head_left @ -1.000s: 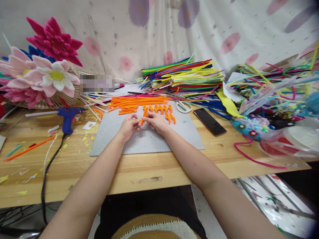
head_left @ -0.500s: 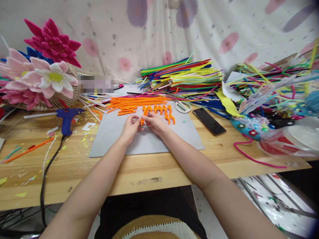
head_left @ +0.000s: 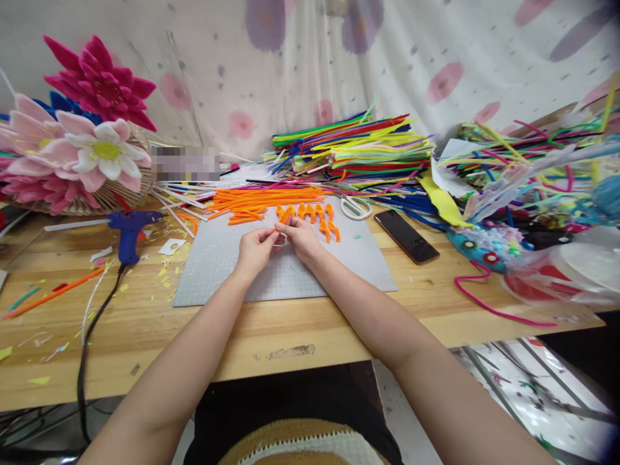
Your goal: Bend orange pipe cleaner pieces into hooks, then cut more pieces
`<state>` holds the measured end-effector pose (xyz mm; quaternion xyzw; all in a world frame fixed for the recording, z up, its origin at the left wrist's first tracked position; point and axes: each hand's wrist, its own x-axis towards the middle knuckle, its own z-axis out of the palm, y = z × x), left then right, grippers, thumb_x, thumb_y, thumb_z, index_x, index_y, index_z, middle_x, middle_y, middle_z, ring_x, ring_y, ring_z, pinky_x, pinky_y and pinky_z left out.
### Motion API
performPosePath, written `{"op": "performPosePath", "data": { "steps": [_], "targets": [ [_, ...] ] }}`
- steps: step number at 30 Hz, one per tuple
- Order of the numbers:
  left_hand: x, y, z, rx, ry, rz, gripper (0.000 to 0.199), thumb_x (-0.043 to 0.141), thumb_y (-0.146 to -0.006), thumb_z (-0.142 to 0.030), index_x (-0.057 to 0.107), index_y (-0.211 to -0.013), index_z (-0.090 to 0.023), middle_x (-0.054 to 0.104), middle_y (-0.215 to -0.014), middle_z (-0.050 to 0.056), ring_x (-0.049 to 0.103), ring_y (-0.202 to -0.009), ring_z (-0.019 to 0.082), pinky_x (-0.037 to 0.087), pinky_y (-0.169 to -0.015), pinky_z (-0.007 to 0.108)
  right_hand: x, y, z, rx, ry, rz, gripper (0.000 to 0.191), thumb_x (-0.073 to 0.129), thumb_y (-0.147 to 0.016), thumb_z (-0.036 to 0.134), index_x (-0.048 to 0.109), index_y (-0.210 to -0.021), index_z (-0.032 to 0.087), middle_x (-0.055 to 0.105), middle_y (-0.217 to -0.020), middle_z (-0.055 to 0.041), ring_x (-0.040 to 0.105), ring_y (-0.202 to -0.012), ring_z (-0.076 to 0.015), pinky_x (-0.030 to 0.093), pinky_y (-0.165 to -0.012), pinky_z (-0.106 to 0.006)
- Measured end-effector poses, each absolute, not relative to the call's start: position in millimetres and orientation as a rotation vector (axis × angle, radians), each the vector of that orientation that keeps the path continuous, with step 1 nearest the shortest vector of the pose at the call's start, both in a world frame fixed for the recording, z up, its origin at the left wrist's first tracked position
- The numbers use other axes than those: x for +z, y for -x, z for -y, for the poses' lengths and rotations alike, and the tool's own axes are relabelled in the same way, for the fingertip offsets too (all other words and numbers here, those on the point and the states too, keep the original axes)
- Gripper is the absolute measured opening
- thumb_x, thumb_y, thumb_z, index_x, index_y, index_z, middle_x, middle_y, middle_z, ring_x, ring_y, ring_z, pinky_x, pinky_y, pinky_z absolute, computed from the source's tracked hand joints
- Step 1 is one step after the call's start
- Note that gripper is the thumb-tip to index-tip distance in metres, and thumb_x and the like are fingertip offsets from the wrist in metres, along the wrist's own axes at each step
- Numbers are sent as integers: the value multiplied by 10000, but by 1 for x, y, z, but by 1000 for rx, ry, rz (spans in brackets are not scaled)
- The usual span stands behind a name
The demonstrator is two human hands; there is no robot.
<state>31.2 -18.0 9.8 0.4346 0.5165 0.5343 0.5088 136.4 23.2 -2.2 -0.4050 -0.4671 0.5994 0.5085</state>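
My left hand [head_left: 256, 250] and my right hand [head_left: 301, 237] meet above the grey cutting mat [head_left: 227, 278]. Between their fingertips is an orange pipe cleaner [head_left: 285, 216], bent into a small piece and partly hidden by the fingers. Both hands are closed in a pinch on it. Just beyond them lie several bent orange pipe-cleaner shapes [head_left: 329, 229]. Short orange pipe cleaners [head_left: 246, 214] rest to the left of these, and a bundle of longer orange pipe cleaners [head_left: 271, 196] lies along the mat's far edge.
White-handled scissors [head_left: 357, 208] and a black phone [head_left: 407, 236] lie to the right. A blue glue gun [head_left: 128, 234] with its cord stands left, near fuzzy flowers [head_left: 107, 150]. Coloured pipe cleaners [head_left: 358, 145] are heaped at the back. A plastic tub [head_left: 576, 265] sits far right.
My left hand has dropped slightly and its fingers have shifted on the orange pipe cleaner. Less of the piece shows below the fingertips. The things on the table stay put.
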Motion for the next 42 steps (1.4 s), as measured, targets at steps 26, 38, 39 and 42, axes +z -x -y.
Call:
{"op": "performPosePath", "data": {
  "steps": [26,38,39,42],
  "targets": [
    [15,-19,18,979,-1007,-1232,78,625,-697,-151,592,-650,-98,644,-575,50,595,-488,109,476,-511,222,3,-153,-23,1515,1080,1490,333,701,-542,410,498,-600,152,475,-514,56,365,-451,-49,270,-457,-223],
    [-7,-24,18,1179,-1291,-1368,95,679,-630,-217,595,-663,-188,601,-599,-6,556,-566,126,405,-513,215,10,-149,-22,1436,1163,1396,305,712,-522,341,472,-559,156,473,-501,57,415,-503,-68,293,-500,-222],
    [-6,-24,19,1200,-1321,-1392,83,675,-637,-225,601,-659,-194,608,-612,1,557,-582,132,398,-516,216,9,-149,-22,1435,1170,1394,302,710,-524,341,473,-554,156,474,-501,55,416,-502,-68,292,-500,-222],
    [0,-22,20,1237,-1421,-1520,78,677,-643,-252,618,-633,-201,607,-605,10,546,-586,139,368,-513,217,8,-150,-23,1436,1171,1408,296,706,-529,346,482,-548,153,480,-509,48,408,-501,-67,280,-498,-223]
  ]
}}
